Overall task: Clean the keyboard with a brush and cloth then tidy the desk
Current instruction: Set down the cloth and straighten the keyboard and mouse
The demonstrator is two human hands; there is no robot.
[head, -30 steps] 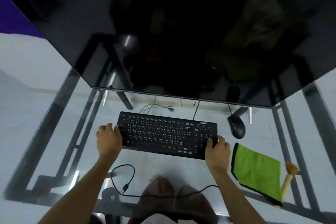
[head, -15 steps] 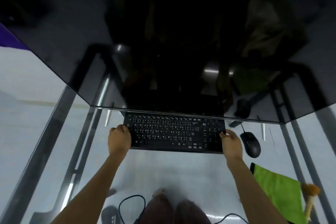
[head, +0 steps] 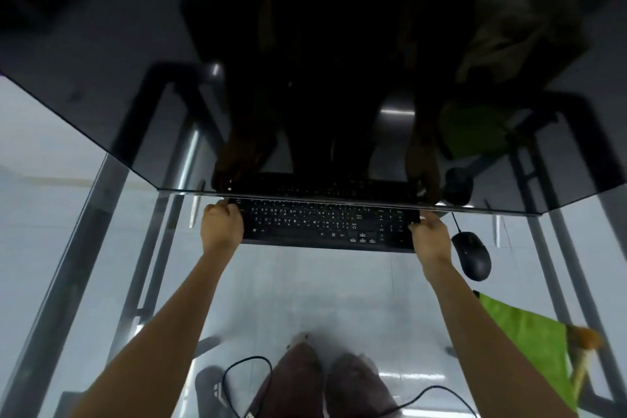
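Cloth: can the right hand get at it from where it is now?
Probably yes, once it lets go: the right hand grips the keyboard, and the cloth lies uncovered beside that forearm.

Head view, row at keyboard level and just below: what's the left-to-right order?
Left hand gripping the keyboard's left end → keyboard → right hand gripping its right end → mouse → green cloth → brush, at the cloth's right edge.
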